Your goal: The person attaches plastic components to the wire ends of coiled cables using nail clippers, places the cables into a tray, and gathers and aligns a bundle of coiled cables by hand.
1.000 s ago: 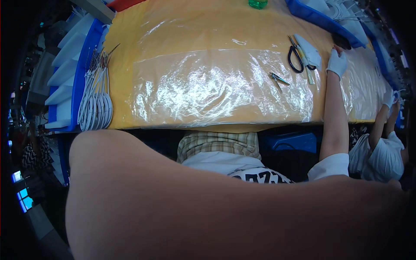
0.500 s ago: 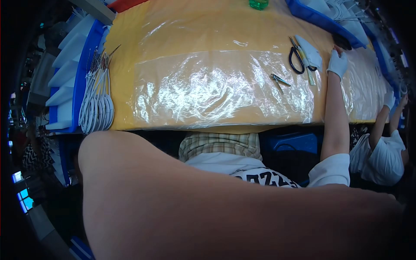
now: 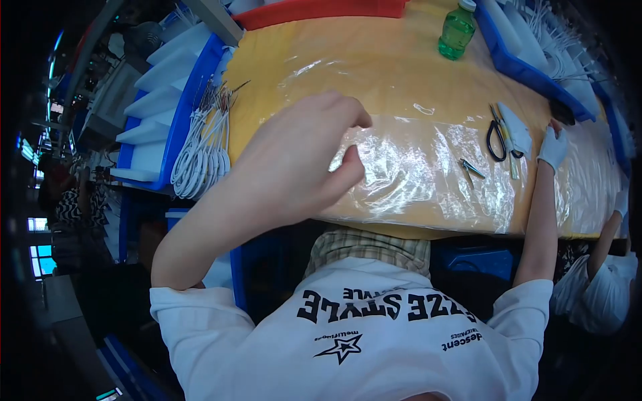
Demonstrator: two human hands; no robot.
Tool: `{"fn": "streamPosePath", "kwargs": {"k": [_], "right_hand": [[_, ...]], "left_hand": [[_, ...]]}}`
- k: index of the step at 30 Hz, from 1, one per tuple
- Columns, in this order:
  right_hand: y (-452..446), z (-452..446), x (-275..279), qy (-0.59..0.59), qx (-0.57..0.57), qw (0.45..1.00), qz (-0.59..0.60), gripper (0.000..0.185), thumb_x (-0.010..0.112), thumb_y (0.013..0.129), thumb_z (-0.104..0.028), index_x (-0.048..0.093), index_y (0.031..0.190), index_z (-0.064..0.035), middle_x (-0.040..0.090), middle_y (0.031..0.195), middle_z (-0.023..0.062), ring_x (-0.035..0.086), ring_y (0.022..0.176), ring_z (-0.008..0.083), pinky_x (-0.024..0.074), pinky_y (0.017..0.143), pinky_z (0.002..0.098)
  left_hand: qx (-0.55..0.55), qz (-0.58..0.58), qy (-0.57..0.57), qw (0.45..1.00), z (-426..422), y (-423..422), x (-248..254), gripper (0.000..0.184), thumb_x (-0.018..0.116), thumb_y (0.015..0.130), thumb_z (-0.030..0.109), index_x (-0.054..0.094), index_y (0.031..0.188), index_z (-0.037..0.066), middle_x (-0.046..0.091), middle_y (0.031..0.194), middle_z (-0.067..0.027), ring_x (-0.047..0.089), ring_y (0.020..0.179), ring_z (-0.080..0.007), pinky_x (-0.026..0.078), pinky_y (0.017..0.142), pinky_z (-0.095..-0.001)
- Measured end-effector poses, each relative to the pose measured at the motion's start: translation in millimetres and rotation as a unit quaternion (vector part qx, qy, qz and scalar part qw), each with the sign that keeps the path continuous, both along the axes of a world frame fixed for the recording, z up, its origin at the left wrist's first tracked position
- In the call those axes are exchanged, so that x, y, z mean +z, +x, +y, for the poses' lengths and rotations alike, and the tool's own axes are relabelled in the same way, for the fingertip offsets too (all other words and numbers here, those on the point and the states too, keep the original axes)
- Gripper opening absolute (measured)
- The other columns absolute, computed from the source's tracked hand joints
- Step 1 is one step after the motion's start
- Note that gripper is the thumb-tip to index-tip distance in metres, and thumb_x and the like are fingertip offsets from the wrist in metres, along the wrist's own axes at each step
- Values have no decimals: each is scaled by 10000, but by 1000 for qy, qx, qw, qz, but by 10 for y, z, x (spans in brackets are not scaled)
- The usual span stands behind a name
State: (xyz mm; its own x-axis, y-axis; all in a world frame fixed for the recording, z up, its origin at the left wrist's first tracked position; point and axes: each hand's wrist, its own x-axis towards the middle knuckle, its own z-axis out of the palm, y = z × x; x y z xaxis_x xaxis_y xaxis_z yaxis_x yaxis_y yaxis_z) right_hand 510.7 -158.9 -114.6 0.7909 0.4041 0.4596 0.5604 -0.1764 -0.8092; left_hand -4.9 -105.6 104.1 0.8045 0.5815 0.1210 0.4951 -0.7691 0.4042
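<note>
My left hand (image 3: 304, 157) is bare and raised above the left part of the table. Its thumb and fingers curve apart, with nothing between them. My right hand (image 3: 553, 147), in a white glove with bare fingertips, lies at the table's right side. Its fingertips are drawn together, and whatever they may hold is hidden. Just beyond them is a black object (image 3: 562, 112). To the left of this hand lie black-handled scissors (image 3: 496, 142), a folded white cloth (image 3: 515, 130) and a small metal nail clipper (image 3: 472, 168).
A plastic sheet (image 3: 401, 180) covers the yellow tabletop. White cable coils (image 3: 200, 157) lie beside a blue divided bin (image 3: 175, 137) at left. A green bottle (image 3: 457, 32), red tray (image 3: 321, 12) and blue cable bin (image 3: 528, 70) stand farther back. Another person's arm (image 3: 605, 240) is at right.
My left arm has swung from close before the camera, where it blocked the lower view, out over the table. The view has shifted; my right hand stays by the black object.
</note>
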Motion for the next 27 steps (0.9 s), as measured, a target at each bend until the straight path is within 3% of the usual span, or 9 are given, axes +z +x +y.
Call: {"fn": "streamPosePath", "kwargs": {"k": [3,6,8,12,14,19,21,25,27], "right_hand": [[88,20,-73,1,14,1000,0,249,482,820,-117,544,1033,-3,580,1001,88,548,916,161,401,807,247],[33,-10,-37,-8,12,1000,-11,245,479,823,-116,541,1032,-4,571,1017,94,542,935,163,398,815,249],[96,1,-70,-22,13,999,-21,244,479,824,-115,541,1035,-10,570,1020,91,541,939,163,398,817,252],[103,-5,-106,-8,19,1000,-21,245,483,821,-130,552,1025,-13,581,1006,88,548,926,165,401,812,256],[59,-13,-42,-64,-22,997,-27,250,490,815,-146,563,1007,-6,590,992,94,555,914,166,405,803,258],[129,0,-129,-40,-5,999,-28,229,473,816,-107,558,999,2,588,969,100,551,884,158,408,789,259],[174,7,-146,-36,-2,999,-19,256,482,805,-133,558,1009,1,593,975,104,558,899,164,412,789,257],[140,4,-141,-29,3,999,-14,244,470,820,-125,557,1014,-5,587,982,92,551,890,154,407,790,256],[93,-1,-98,-38,0,999,-15,247,466,823,-134,559,1015,-9,587,984,93,552,894,153,406,793,255]], "left_hand": [[189,0,100,977,556,-759,0,337,575,761,239,530,935,-45,547,919,-179,532,886,-292,422,764,-325],[326,92,85,937,932,-1417,-92,545,616,706,433,553,971,-40,551,964,-169,530,899,-291,414,791,-316],[358,267,30,894,1038,-1668,-269,747,620,594,607,570,996,-20,555,981,-152,528,911,-290,376,852,-342],[325,330,12,886,1181,-1637,-528,823,648,518,631,572,995,-35,556,1003,-196,529,950,-300,401,832,-331],[343,406,-109,840,1286,-1529,-620,852,651,501,639,566,987,-55,562,1007,-210,550,919,-304,418,814,-324],[351,388,-153,838,1524,-1670,-897,843,693,492,583,547,999,-75,574,987,-213,577,876,-276,446,766,-302],[350,370,-232,829,1601,-1719,-969,825,700,465,547,547,1042,-23,548,1068,-189,509,1009,-308,257,936,-460],[365,336,-271,825,1574,-1706,-990,771,714,492,432,516,1069,-39,529,1101,-194,501,1020,-313,246,929,-497],[384,358,-204,826,1514,-1656,-1015,722,694,510,371,505,1090,-16,528,1111,-179,499,1028,-303,250,900,-531]]}}
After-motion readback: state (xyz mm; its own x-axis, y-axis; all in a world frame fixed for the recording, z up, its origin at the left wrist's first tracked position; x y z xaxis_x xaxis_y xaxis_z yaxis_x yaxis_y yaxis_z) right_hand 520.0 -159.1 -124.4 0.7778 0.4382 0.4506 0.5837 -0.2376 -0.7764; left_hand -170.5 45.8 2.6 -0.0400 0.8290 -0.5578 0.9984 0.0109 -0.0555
